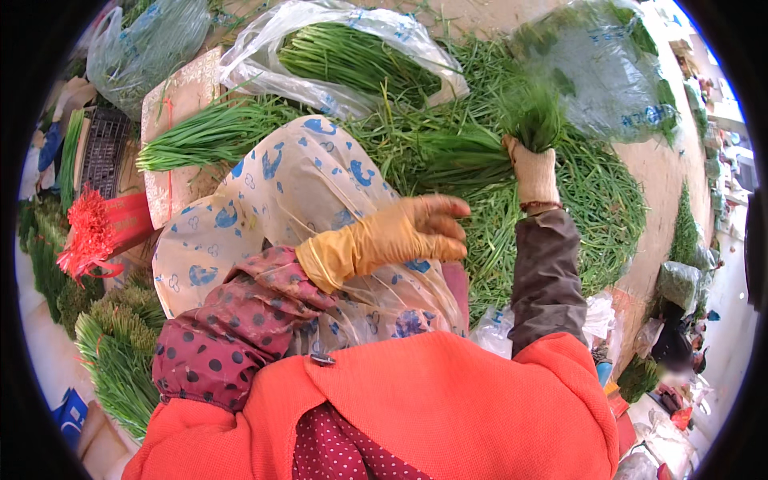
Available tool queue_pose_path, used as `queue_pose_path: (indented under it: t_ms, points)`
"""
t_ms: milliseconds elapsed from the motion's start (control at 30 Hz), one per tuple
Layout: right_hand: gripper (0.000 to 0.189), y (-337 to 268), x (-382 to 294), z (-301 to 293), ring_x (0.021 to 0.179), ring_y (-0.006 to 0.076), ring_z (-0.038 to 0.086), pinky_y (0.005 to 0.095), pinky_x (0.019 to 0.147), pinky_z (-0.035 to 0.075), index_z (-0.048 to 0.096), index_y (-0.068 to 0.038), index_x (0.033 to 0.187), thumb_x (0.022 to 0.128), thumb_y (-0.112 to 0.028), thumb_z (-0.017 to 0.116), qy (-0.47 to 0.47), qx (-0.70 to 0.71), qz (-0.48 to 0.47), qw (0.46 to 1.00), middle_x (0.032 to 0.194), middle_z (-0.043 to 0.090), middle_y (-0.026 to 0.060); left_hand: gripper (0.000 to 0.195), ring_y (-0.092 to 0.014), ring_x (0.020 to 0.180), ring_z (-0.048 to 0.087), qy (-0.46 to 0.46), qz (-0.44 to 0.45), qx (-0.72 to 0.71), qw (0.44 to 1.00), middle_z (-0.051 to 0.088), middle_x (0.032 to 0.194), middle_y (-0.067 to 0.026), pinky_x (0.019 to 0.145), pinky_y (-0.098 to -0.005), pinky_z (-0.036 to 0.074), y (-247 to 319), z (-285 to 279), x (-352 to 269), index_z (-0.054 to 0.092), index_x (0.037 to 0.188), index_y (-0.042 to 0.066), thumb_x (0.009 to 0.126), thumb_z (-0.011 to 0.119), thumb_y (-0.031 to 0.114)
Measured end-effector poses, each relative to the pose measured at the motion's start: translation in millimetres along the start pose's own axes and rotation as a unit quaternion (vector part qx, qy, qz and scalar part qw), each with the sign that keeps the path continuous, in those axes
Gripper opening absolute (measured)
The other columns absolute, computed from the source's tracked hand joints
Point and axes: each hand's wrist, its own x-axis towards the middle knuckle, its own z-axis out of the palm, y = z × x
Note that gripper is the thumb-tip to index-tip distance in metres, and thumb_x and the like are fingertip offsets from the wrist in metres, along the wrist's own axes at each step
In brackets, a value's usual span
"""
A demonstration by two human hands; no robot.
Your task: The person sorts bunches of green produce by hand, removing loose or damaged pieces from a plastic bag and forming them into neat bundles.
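My left hand (393, 231), in a tan rubber glove whose fingertips are bare or stained, is held over my lap with its fingers apart and nothing in it. On the right, my right hand (534, 165), in a pale knit glove, is closed on a bunch of green stalks (536, 123). A loose heap of cut greens (576, 210) lies beneath and around that hand. A bundle of long green stalks (204, 133) rests on a patterned board (180, 84) at the left. More stalks (354, 57) lie in an open clear plastic bag (258, 45) at the top.
My lap is under a patterned plastic apron (240, 210). Red ties (90, 234) hang beside the board. Tied green bundles (117, 354) stand at lower left, near a dark crate (103, 150). Filled plastic bags stand at upper left (147, 54) and upper right (612, 78).
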Motion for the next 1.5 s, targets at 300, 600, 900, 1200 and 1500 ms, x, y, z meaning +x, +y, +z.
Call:
queue_pose_path:
  t_ms: [300, 600, 900, 1200, 1500]
  points:
    - [0.021, -42.8, -64.4, -30.3, 0.082, 0.0101, 0.060, 0.0278, 0.072, 0.050, 0.068, 0.001, 0.103, 0.083, -0.004, 0.074, 0.095, 0.280, -0.172, 0.940, 0.095, 0.069, 0.0014, 0.075, -0.025, 0.129, 0.051, -0.153, -0.039, -0.097, 0.983, 0.054, 0.138, -0.0163, 0.105, -0.0366, 0.043, -17.0, 36.7, 15.5, 0.038, 0.148, 0.006, 0.092, 0.065, 0.049]
    - [0.026, -77.2, -158.0, -15.7, 0.105, 0.0267, 0.061, 0.0429, 0.097, 0.044, 0.062, -0.007, 0.102, 0.082, -0.024, 0.067, -0.028, 0.136, -0.520, 0.843, 0.109, 0.065, 0.0054, 0.075, -0.032, 0.121, 0.055, -0.255, -0.058, -0.443, 0.858, 0.058, 0.128, -0.0191, 0.098, -0.0455, 0.047, -4.3, 10.3, 10.8, 0.035, 0.147, 0.005, 0.095, 0.056, 0.055]
    - [0.046, -84.5, -212.3, 20.4, 0.111, 0.0324, 0.057, 0.0440, 0.106, 0.037, 0.061, -0.008, 0.112, 0.069, -0.020, 0.072, -0.195, 0.170, -0.587, 0.767, 0.113, 0.062, 0.0123, 0.062, -0.029, 0.111, 0.062, -0.177, -0.152, -0.579, 0.781, 0.064, 0.116, -0.0157, 0.082, -0.0356, 0.057, -4.0, -12.9, -11.8, 0.036, 0.146, 0.003, 0.100, 0.057, 0.039]
    - [0.072, -28.2, -194.4, 61.0, 0.129, 0.0263, 0.048, 0.0460, 0.114, 0.034, 0.058, -0.008, 0.120, 0.084, -0.070, 0.055, -0.387, 0.770, 0.063, 0.504, 0.121, 0.059, 0.0081, 0.043, -0.007, 0.065, 0.036, -0.115, -0.024, -0.389, 0.914, 0.034, 0.074, 0.0044, 0.051, -0.0201, 0.031, 6.9, -48.2, -26.3, 0.043, 0.132, -0.009, 0.101, 0.053, 0.019]
    - [0.097, -34.3, -122.2, 128.4, 0.131, 0.0329, 0.046, 0.0486, 0.114, 0.035, 0.038, -0.015, 0.149, 0.082, -0.085, 0.039, -0.122, 0.820, 0.115, 0.548, 0.148, 0.045, 0.0130, 0.054, -0.007, 0.063, 0.043, -0.046, -0.144, -0.226, 0.962, 0.061, 0.111, -0.0191, 0.052, -0.0188, 0.036, 14.9, -43.3, -102.2, 0.047, 0.131, -0.009, 0.088, 0.067, 0.015]
